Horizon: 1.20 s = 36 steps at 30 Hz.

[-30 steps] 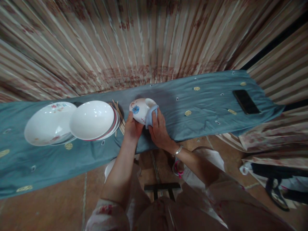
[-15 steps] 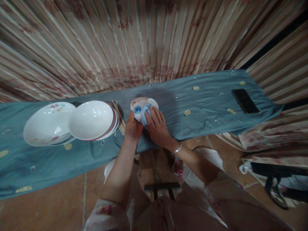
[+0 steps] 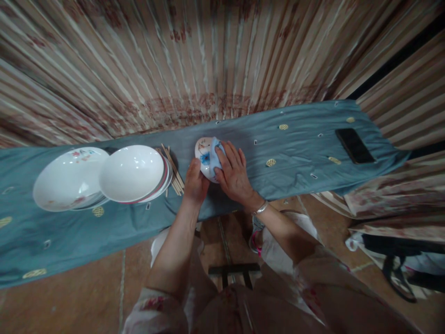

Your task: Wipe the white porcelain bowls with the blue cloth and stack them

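Observation:
A small white bowl [image 3: 203,153] with a blue flower on its side is tipped on the blue-grey tablecloth [image 3: 285,153]. My left hand [image 3: 195,184] grips its near side from below. My right hand [image 3: 233,172] presses a light blue cloth [image 3: 215,155] against the bowl's outer wall, fingers spread over it. A silver bracelet sits on my right wrist.
To the left stand white bowls [image 3: 134,172] stacked on plates and a wide white dish [image 3: 67,178]. Wooden chopsticks [image 3: 173,170] lie between the stack and my left hand. A black phone [image 3: 353,146] lies far right. A striped curtain [image 3: 208,60] hangs behind the table.
My right hand has slid the blue cloth up and over the bowl's outside. The bowl has turned so its opening faces away and shifted slightly right.

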Each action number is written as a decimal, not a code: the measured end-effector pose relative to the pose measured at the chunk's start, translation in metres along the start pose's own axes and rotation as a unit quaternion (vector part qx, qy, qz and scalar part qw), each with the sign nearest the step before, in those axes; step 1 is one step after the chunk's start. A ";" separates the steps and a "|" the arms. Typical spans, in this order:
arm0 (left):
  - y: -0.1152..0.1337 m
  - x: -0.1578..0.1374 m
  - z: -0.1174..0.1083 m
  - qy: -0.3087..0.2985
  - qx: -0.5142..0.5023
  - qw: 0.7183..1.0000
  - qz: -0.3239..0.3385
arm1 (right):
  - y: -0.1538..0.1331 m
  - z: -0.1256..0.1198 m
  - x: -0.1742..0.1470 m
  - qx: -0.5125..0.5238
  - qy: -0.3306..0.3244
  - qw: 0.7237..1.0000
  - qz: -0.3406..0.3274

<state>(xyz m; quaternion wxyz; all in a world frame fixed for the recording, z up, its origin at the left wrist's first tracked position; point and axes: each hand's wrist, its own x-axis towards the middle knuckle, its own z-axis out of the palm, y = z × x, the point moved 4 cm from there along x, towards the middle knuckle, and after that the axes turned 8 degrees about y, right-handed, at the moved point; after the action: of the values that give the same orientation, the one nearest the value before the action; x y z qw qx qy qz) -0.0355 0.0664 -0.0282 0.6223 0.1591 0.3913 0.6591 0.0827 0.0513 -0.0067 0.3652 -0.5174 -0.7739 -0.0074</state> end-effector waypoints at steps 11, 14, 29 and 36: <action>0.000 -0.003 -0.003 0.016 0.015 1.000 -0.011 | 0.009 0.003 0.001 0.018 0.023 0.999 0.041; -0.001 -0.002 -0.004 0.018 0.013 1.000 -0.007 | 0.013 0.004 0.000 0.022 0.027 0.998 0.048; -0.001 -0.002 0.000 0.028 -0.004 1.000 -0.004 | 0.027 -0.002 -0.001 0.015 0.028 0.998 0.062; -0.002 0.002 -0.004 0.023 -0.011 1.000 0.006 | 0.025 -0.008 -0.006 0.041 0.054 0.997 0.041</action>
<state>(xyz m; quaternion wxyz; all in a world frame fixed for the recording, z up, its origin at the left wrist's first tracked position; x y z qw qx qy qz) -0.0373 0.0664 -0.0325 0.6108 0.1395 0.3972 0.6706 0.1081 0.0547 -0.0139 0.4279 -0.5321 -0.7305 0.0115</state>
